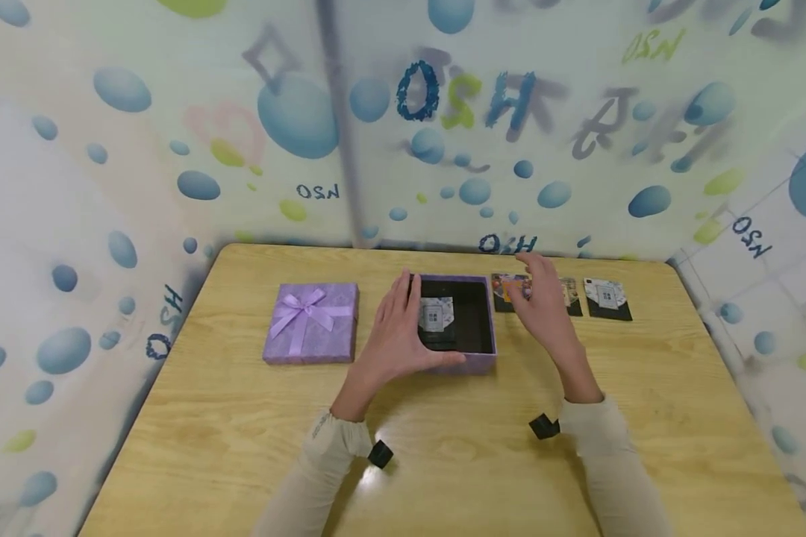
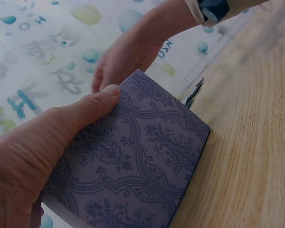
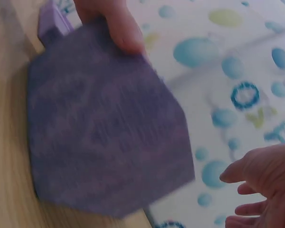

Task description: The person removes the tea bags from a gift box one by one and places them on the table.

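Observation:
A purple patterned gift box (image 1: pixel 478 363) stands on the table without its lid, its inside black. In it, towards the left, lies a card (image 1: pixel 436 317) with a pale printed upper part and a dark lower edge. My left hand (image 1: pixel 399 328) holds the box at its left side, the thumb (image 2: pixel 97 102) lying along the front rim. To the right of the box, my right hand (image 1: pixel 547 309) hovers over a row of small cards (image 1: pixel 607 297), partly hiding them. Its fingers are loosely bent, and nothing shows between them in the right wrist view.
The matching purple lid (image 1: pixel 316 321) with a ribbon bow lies left of the box. Behind the wooden table (image 1: pixel 457 455) hangs a printed curtain (image 1: pixel 376 179) with blue and green drops. Small black wrist cameras (image 1: pixel 380 453) sit by both cuffs.

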`<action>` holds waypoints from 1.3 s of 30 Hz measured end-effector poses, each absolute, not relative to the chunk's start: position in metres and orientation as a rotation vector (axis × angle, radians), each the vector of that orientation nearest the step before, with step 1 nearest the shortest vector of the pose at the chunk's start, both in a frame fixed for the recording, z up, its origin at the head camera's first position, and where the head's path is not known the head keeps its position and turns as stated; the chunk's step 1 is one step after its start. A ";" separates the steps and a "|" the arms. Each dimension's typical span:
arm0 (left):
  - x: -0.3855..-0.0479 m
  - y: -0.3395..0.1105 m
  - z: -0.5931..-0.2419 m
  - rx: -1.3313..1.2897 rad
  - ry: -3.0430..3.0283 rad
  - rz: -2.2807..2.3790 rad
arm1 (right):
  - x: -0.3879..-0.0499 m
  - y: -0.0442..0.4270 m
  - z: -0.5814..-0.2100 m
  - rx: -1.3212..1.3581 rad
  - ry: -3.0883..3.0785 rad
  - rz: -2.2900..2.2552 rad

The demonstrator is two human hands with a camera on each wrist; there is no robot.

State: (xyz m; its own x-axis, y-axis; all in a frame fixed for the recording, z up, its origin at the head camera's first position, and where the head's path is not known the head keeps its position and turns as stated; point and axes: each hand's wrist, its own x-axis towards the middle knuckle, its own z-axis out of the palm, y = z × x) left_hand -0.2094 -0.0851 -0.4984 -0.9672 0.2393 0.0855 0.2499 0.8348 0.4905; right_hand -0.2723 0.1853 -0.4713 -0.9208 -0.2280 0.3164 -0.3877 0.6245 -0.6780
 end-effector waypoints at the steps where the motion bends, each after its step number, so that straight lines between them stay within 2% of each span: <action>1: -0.210 -0.085 -0.498 -0.402 -2.986 -0.804 | -0.270 0.178 -0.469 0.530 -2.644 1.182; 11: -0.211 -0.085 -0.498 -0.431 -2.975 -0.806 | -0.254 0.124 -0.469 0.777 -2.742 1.245; 15: -0.211 -0.085 -0.498 -0.435 -2.976 -0.783 | -0.252 0.109 -0.468 0.830 -2.876 1.061; 24: -0.211 -0.084 -0.497 -0.437 -2.978 -0.774 | -0.250 0.093 -0.468 0.794 -3.048 0.756; 30: -0.213 -0.088 -0.496 -0.449 -2.967 -0.761 | -0.250 0.084 -0.475 0.785 -3.071 0.331; 39: -0.212 -0.088 -0.496 -0.447 -2.978 -0.786 | -0.252 0.070 -0.481 0.612 -3.209 0.044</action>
